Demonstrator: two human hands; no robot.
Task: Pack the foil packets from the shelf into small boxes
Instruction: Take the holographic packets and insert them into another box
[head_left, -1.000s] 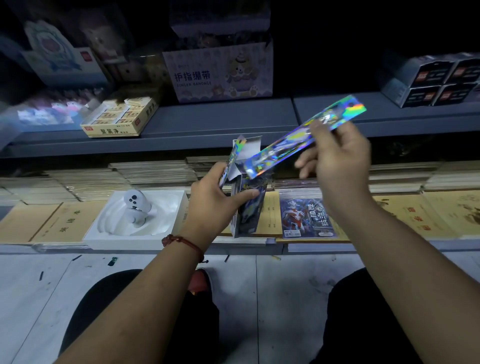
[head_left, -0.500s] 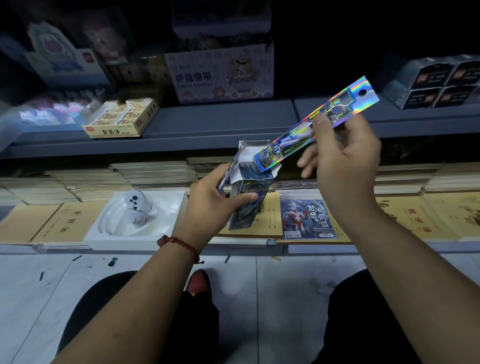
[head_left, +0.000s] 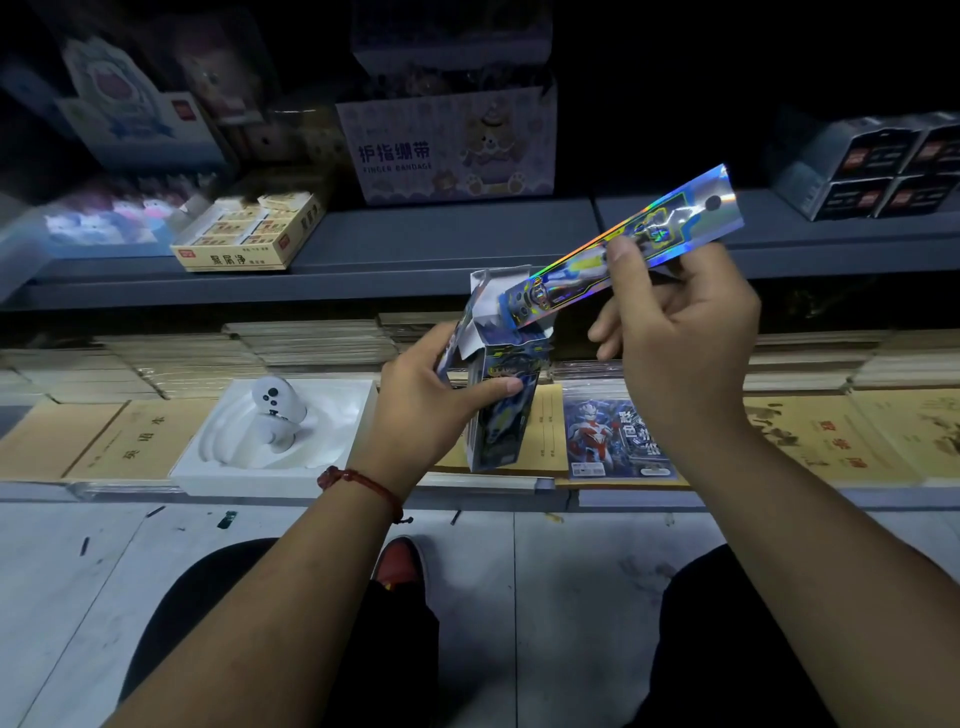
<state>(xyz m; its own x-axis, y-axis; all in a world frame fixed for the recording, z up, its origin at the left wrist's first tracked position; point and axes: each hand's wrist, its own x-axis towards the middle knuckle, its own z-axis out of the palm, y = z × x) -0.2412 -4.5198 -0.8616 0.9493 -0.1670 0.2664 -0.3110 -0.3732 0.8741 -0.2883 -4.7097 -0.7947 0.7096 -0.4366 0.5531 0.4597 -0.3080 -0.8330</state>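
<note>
While the left hand clasps the small box, its fingers wrapped round the body and the thumb laid across the front, the box stands nearly upright with its top flaps folded back. That probably keeps the mouth clear and steady. The right hand pinches the foil packet between thumb and forefinger, past the middle toward the end with the punched hole; the other fingers hang loosely curled beneath. From that pinch the packet slants down and leftward, and its free lower end sits right at the open mouth, just above the left fingers. Gripping so far back seems meant to leave the leading length free to slide in lengthwise. I judge that the packet's tip is only at the opening and not yet inside.
</note>
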